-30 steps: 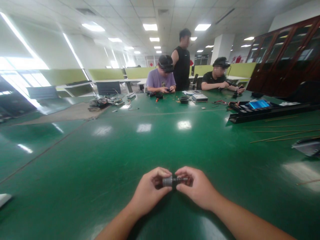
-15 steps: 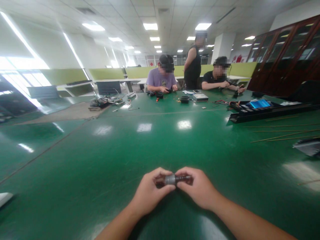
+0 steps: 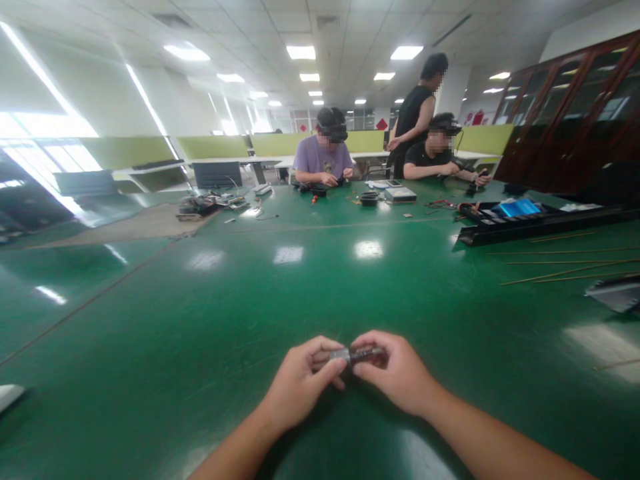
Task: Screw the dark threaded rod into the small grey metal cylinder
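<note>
Low in the middle of the head view, both hands meet over one small metal part. Its left portion is a grey metal cylinder [image 3: 339, 355], pinched between the thumb and fingers of my left hand [image 3: 303, 380]. Towards the right it continues as a thinner dark ribbed shaft [image 3: 364, 355], which my right hand [image 3: 400, 373] grips with thumb and fingertips. The part lies roughly level, just above the green table [image 3: 240, 300]. My fingers cover some of both ends, and its exact kind cannot be made out.
Thin brass-coloured rods [image 3: 565, 270] and a black tray [image 3: 525, 227] lie at the right. Electronic parts [image 3: 205, 203] and a flat box [image 3: 400, 195] stand further back. Two people sit working across the table; another person [image 3: 417, 113] stands behind them. A white object [image 3: 9, 397] shows at the left edge.
My left thumb has shifted up onto the grey cylinder, and a left fingertip now shows below it. My right hand stays nearly in place. The standing person has moved right.
</note>
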Action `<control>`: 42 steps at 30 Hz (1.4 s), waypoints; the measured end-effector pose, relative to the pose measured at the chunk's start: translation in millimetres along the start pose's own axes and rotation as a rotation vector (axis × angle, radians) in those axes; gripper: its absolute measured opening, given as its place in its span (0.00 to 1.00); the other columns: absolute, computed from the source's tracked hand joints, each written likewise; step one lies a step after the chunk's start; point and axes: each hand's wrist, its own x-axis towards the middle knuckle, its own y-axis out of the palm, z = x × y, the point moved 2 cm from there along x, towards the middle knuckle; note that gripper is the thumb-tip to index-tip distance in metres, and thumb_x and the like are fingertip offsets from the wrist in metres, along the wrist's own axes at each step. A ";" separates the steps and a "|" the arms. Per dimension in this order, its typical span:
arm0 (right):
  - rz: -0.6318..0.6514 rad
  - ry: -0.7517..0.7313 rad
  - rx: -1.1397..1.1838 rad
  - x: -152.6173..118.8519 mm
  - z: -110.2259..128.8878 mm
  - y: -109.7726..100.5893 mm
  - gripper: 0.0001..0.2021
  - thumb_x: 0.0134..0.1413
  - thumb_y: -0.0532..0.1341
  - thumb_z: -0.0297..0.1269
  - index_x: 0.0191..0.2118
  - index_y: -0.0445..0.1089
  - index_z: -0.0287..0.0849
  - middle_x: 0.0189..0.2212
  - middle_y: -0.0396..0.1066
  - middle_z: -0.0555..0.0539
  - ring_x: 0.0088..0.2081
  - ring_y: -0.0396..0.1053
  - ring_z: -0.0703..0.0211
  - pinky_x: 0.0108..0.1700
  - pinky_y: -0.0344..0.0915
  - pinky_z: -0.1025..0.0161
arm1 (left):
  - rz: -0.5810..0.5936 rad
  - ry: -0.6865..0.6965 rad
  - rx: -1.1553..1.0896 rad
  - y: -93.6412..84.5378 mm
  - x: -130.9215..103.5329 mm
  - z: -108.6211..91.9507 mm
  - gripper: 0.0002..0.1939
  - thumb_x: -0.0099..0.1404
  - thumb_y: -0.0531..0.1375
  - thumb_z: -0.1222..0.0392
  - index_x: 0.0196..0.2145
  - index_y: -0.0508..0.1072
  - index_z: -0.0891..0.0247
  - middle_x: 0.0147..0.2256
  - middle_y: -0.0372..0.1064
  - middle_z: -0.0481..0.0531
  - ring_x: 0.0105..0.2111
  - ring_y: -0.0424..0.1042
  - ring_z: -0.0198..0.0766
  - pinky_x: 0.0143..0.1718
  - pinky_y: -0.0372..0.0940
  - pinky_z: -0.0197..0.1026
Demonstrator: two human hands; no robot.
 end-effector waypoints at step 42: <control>-0.016 0.002 -0.044 -1.1 5.1 -2.4 0.05 0.49 0.65 0.33 0.33 0.74 0.39 0.29 0.76 0.49 0.31 0.74 0.58 0.35 0.67 0.65 | -0.039 0.029 0.030 -1.8 0.4 2.7 0.13 0.64 0.63 0.55 0.41 0.72 0.67 0.33 0.75 0.54 0.28 0.74 0.38 0.34 0.68 0.39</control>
